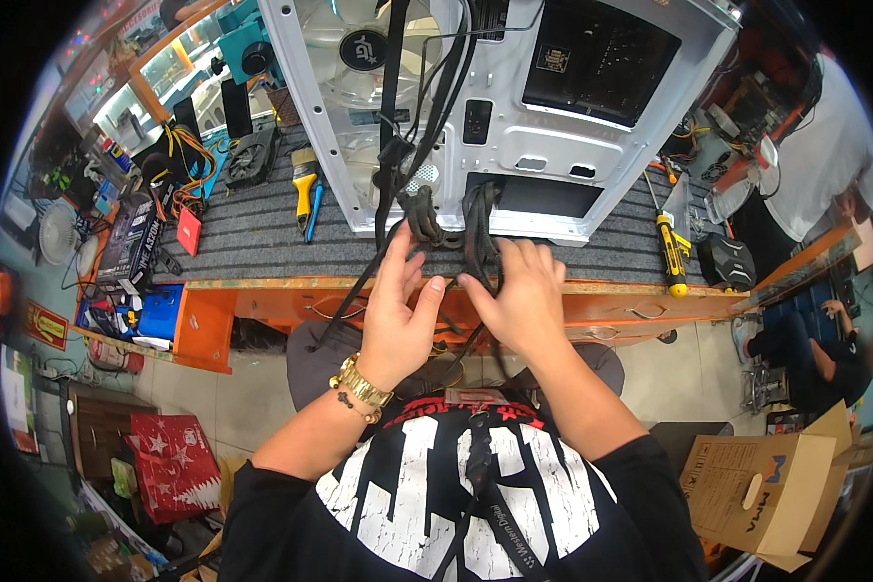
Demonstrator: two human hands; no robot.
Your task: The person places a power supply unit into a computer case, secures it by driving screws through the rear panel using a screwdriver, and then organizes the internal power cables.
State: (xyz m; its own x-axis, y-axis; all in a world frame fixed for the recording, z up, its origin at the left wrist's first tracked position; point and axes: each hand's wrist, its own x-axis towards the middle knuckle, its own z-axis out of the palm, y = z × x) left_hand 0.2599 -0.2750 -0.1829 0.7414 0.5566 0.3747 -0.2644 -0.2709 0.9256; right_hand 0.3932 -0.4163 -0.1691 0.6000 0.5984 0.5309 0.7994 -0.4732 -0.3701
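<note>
A white computer case (514, 160) stands on the bench with its open side toward me and a clear fan (362, 48) inside. Black cables hang down its front and gather in a thick cable bundle (478, 228) at the lower edge. My right hand (526, 301) has its thumb and fingers around this bundle. My left hand (398, 315) is held upright with fingers stretched and thumb apart, its fingertips beside a looped cable bunch (421, 213). Whether those fingertips touch the bunch I cannot tell.
A yellow brush (304, 184) and a black fan (252, 155) lie left of the case. To the right are a yellow-black screwdriver (669, 254) and a black device (726, 262). An open drawer (204, 325) juts out at left. Another person (824, 145) stands at right.
</note>
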